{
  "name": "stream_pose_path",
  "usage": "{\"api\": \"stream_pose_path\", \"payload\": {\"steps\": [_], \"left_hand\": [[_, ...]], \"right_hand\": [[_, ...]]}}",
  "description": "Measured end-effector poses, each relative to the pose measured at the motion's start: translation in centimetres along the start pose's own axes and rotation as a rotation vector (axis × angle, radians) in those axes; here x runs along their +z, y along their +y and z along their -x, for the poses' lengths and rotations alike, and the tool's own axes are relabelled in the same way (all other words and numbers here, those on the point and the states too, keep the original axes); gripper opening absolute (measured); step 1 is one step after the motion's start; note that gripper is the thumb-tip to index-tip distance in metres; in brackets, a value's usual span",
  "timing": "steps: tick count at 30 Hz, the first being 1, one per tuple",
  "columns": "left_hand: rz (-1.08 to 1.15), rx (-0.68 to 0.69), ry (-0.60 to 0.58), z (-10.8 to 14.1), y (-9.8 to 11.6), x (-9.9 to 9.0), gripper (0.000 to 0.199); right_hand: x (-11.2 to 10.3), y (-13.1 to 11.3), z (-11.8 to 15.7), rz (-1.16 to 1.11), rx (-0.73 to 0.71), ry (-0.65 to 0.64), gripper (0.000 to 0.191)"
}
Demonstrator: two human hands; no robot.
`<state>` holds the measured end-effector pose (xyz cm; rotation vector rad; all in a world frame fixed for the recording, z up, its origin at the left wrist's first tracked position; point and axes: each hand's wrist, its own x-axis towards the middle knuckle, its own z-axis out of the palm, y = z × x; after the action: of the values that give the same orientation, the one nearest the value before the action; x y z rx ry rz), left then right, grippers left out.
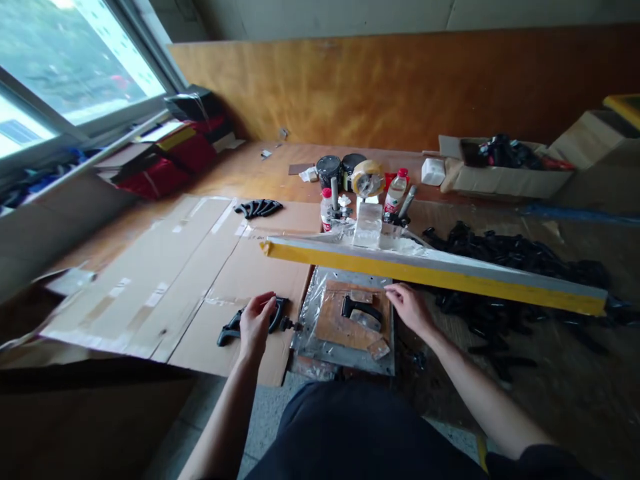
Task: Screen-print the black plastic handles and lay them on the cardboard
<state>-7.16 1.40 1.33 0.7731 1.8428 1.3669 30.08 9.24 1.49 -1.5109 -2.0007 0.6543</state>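
My left hand [257,325] hovers at or just over black curved plastic handles [229,331] on the cardboard, its fingers bent in toward the thumb. Whether it grips one of them is hidden. My right hand [409,306] is at the right edge of a metal plate [306,338], below a yellow-faced bar [450,279]. Its fingertips are pinched together, and anything between them is too small to make out. On the plate, a brown board [327,320] bears a black handle [364,307] lying on clear blocks. A screw knob [287,324] juts out at the plate's left side.
The bar spans above the plate, with a roll of tape [368,178] and bottles [395,191] behind it. A pile of black parts [520,260] covers the right side. Several black pieces [259,209] lie in a row on the cardboard [175,267]. An opened carton [510,181] stands back right.
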Motion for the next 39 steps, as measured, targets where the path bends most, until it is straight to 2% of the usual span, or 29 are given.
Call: {"api": "stream_pose_path", "payload": {"steps": [3, 6, 10, 13, 16, 19, 21, 23, 26, 29, 32, 34, 39], "left_hand": [[0.092, 0.079, -0.091, -0.2, 3.3, 2.5, 0.046], [0.225, 0.200, -0.196, -0.2, 8.3, 5.4, 0.040], [0.381, 0.289, -0.330, 0.6, 14.3, 8.3, 0.029], [0.399, 0.309, -0.438, 1.3, 16.4, 9.4, 0.031], [0.375, 0.316, -0.432, 1.8, 16.7, 9.6, 0.029], [0.344, 0.315, -0.398, 2.0, 16.3, 9.5, 0.027], [0.338, 0.315, -0.382, 1.9, 16.2, 9.6, 0.027], [0.344, 0.325, -0.349, 1.9, 16.2, 9.8, 0.027], [0.352, 0.343, -0.315, 1.9, 16.2, 10.2, 0.026], [0.345, 0.359, -0.295, 2.0, 16.2, 10.3, 0.023], [0.353, 0.371, -0.271, 1.9, 16.1, 10.4, 0.020], [0.359, 0.370, -0.270, 1.7, 16.0, 10.4, 0.018], [0.320, 0.362, -0.318, 1.7, 15.8, 10.3, 0.020]], "right_hand": [[2.9, -0.9, 2.3, 0.063, -0.119, -0.068, 0.013], [4.8, -1.5, 3.2, 0.146, -0.106, -0.068, 0.014], [5.3, -1.8, 3.1, 0.234, -0.127, -0.088, 0.013], [5.1, -2.1, 3.3, 0.323, -0.231, -0.094, 0.017], [4.2, -1.5, 3.9, 0.302, -0.212, -0.003, 0.022], [2.4, 1.2, 5.5, 0.294, -0.029, 0.148, 0.022], [1.3, 3.6, 7.3, 0.327, 0.132, 0.197, 0.023], [0.5, 5.9, 9.6, 0.335, 0.256, 0.165, 0.023], [-0.9, 8.6, 12.6, 0.305, 0.311, 0.058, 0.026], [-3.4, 10.7, 14.4, 0.404, 0.432, 0.100, 0.029], [-6.3, 13.1, 14.6, 0.552, 0.733, 0.165, 0.026], [-7.6, 14.5, 14.3, 0.527, 0.882, 0.163, 0.025], [-7.8, 16.3, 13.7, 0.385, 0.954, 0.226, 0.014]]}}
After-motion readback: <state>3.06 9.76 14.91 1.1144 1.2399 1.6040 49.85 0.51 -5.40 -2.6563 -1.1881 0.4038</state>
